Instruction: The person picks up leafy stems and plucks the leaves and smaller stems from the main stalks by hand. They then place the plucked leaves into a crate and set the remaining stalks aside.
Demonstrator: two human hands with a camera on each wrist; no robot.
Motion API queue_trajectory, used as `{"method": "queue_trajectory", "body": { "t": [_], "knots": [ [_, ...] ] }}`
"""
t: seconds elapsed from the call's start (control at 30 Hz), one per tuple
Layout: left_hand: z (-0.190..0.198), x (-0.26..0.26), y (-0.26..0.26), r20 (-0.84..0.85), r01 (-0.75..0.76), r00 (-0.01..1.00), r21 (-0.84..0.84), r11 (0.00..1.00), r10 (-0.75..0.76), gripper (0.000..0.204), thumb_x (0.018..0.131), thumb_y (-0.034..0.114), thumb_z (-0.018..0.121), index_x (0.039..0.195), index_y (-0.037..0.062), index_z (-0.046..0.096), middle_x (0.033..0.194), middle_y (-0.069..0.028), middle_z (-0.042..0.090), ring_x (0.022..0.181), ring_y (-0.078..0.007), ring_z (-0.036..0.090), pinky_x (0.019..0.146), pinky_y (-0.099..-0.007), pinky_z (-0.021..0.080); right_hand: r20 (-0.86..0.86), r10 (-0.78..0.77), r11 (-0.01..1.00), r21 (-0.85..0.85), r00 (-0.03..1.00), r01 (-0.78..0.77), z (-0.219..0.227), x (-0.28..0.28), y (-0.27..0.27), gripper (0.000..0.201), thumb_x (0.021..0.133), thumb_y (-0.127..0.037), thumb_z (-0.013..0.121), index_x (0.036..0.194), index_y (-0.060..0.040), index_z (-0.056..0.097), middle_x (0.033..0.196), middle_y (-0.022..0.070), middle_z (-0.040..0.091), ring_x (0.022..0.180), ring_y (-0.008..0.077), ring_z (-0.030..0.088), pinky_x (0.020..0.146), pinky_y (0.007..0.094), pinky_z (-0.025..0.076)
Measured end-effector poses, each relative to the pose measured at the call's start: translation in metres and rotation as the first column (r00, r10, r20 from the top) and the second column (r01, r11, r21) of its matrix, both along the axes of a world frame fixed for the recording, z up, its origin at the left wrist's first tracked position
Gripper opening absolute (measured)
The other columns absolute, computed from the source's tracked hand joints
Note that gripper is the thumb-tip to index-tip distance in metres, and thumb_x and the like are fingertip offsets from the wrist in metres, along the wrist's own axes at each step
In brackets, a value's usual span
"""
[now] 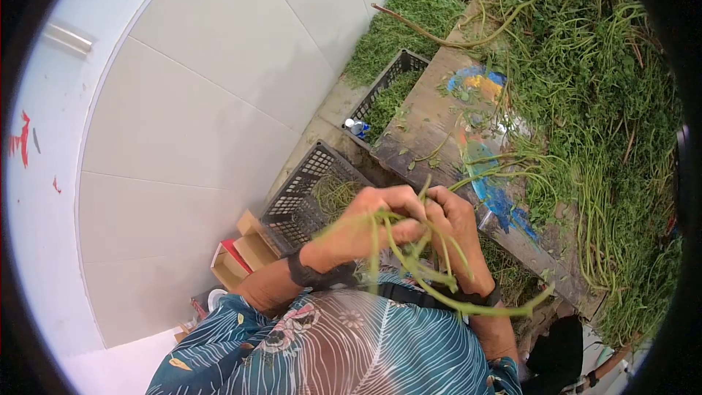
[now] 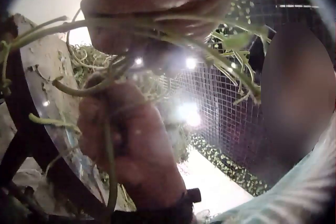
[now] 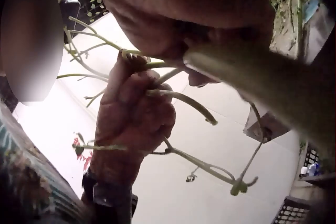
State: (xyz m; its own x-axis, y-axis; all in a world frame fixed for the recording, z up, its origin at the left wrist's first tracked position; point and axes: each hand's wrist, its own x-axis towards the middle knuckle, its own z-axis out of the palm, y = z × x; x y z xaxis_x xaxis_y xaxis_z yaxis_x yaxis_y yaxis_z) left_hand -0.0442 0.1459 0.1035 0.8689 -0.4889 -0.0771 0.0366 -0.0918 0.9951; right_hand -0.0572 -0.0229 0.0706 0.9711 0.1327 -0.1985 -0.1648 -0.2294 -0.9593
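Green stems (image 1: 439, 278) hang from both hands in front of the patterned shirt. The left hand (image 1: 373, 225) curls its fingers round several stems, whose ends spread out below it. Close beside it, the right hand (image 1: 455, 221) pinches stems at the same spot, the fingertips of both hands nearly meeting. In the left wrist view the right hand (image 2: 126, 140) has a stem (image 2: 111, 161) running down across it. The right wrist view shows the left hand (image 3: 134, 113) gripping stems, with a thick stem (image 3: 252, 85) blurred close to the camera.
A wooden table (image 1: 431, 121) with paint marks bears a large heap of leafy stems (image 1: 585, 102) on the right. A black crate (image 1: 292, 201) holding some stems stands left of the hands; another crate (image 1: 402, 62) with greens is behind it. An open cardboard box (image 1: 252, 249) is at lower left.
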Motion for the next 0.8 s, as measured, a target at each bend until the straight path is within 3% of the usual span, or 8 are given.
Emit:
{"method": "queue_trajectory", "body": {
  "t": [0.07, 0.2, 0.3, 0.37, 0.43, 0.5, 0.67, 0.8],
  "knots": [
    [-0.003, 0.001, -0.001, 0.193, 0.012, 0.981, 0.06, 0.998, -0.023, 0.009, 0.077, 0.008, 0.062, 0.083, 0.0025, 0.06, 0.076, -0.0004, 0.057, 0.068, -0.0077, 0.054, 0.058, -0.0214, 0.043, 0.01, -0.041, 0.999, 0.032, 0.999, 0.041, -0.001, 0.001, -0.001, 0.021, 0.08, -0.012, 0.048, 0.091, 0.0023, 0.059, 0.069, 0.0186, 0.059, 0.062, 0.022, 0.06, 0.058, 0.032, 0.046],
    [-0.001, 0.007, 0.009, -0.486, -0.415, 0.837, -0.262, 0.871, 0.252, 0.021, 0.089, 0.029, 0.054, 0.085, 0.01, 0.048, 0.059, 0.0062, 0.035, 0.05, -0.0027, 0.031, 0.044, -0.0189, 0.024, 0.082, -0.083, 0.996, 0.042, 0.993, 0.08, 0.005, 0.003, 0.001, 0.02, 0.08, -0.011, 0.049, 0.089, 0.0031, 0.06, 0.063, 0.0149, 0.057, 0.057, 0.0189, 0.055, 0.055, 0.0306, 0.044],
    [0.002, 0.004, 0.002, -0.459, -0.466, 0.833, -0.281, 0.839, 0.309, 0.025, 0.09, 0.036, 0.051, 0.084, 0.0117, 0.045, 0.056, 0.0076, 0.029, 0.047, -0.0031, 0.028, 0.042, -0.0193, 0.022, -0.163, -0.115, 0.95, 0.271, 0.98, 0.157, 0.01, 0.007, 0.004, 0.019, 0.08, -0.012, 0.051, 0.09, 0.0029, 0.057, 0.066, 0.0094, 0.057, 0.056, 0.017, 0.054, 0.053, 0.0306, 0.042],
    [0.003, 0.004, 0.011, -0.49, -0.525, 0.807, -0.339, 0.78, 0.33, 0.025, 0.091, 0.037, 0.05, 0.084, 0.013, 0.046, 0.055, 0.0081, 0.029, 0.047, -0.0027, 0.028, 0.041, -0.0187, 0.022, 0.303, -0.114, 0.974, -0.152, 0.946, 0.166, -0.019, 0.01, -0.016, 0.017, 0.083, -0.015, 0.053, 0.09, 0.0, 0.057, 0.07, 0.0049, 0.057, 0.055, 0.0128, 0.051, 0.049, 0.0269, 0.04],
    [-0.003, 0.015, 0.033, -0.562, -0.574, 0.777, -0.449, 0.684, 0.283, 0.026, 0.091, 0.039, 0.049, 0.083, 0.0143, 0.047, 0.053, 0.0094, 0.029, 0.045, -0.0025, 0.027, 0.041, -0.0182, 0.022, 0.262, -0.255, 0.967, 0.076, 0.931, 0.244, -0.02, 0.013, -0.034, 0.016, 0.084, -0.018, 0.055, 0.091, -0.0034, 0.056, 0.073, 0.0011, 0.056, 0.054, 0.0088, 0.047, 0.046, 0.0229, 0.036],
    [0.003, 0.019, 0.048, -0.529, -0.555, 0.774, -0.301, 0.776, 0.348, 0.027, 0.09, 0.039, 0.05, 0.083, 0.0134, 0.048, 0.052, 0.0088, 0.031, 0.044, -0.0026, 0.027, 0.04, -0.0181, 0.022, -0.398, -0.258, 0.512, 0.717, 0.881, 0.474, 0.003, 0.013, -0.049, 0.014, 0.086, -0.02, 0.057, 0.091, -0.0072, 0.055, 0.075, -0.0019, 0.055, 0.052, 0.005, 0.044, 0.044, 0.0186, 0.032],
    [0.005, 0.011, 0.026, -0.371, -0.189, 0.901, 0.129, 0.973, 0.224, 0.015, 0.087, 0.022, 0.054, 0.089, 0.0073, 0.057, 0.059, 0.0065, 0.042, 0.048, -0.002, 0.034, 0.043, -0.0176, 0.026, -0.311, -0.261, 0.664, 0.63, 0.914, 0.404, 0.016, 0.012, -0.016, 0.013, 0.087, -0.017, 0.056, 0.097, -0.0082, 0.056, 0.071, -0.0031, 0.053, 0.052, 0.0012, 0.039, 0.042, 0.0161, 0.027],
    [-0.022, 0.001, 0.007, -0.375, 0.045, 0.927, 0.044, 0.998, -0.026, 0.018, 0.082, 0.017, 0.055, 0.094, 0.0034, 0.059, 0.068, 0.0052, 0.048, 0.058, -0.0028, 0.04, 0.05, -0.0181, 0.033, -0.28, -0.098, 0.698, 0.664, 0.955, 0.266, 0.013, 0.006, 0.01, 0.018, 0.088, -0.016, 0.056, 0.101, -0.0048, 0.055, 0.068, -0.0044, 0.049, 0.051, 0.0009, 0.038, 0.042, 0.0168, 0.027]
  ]
}}
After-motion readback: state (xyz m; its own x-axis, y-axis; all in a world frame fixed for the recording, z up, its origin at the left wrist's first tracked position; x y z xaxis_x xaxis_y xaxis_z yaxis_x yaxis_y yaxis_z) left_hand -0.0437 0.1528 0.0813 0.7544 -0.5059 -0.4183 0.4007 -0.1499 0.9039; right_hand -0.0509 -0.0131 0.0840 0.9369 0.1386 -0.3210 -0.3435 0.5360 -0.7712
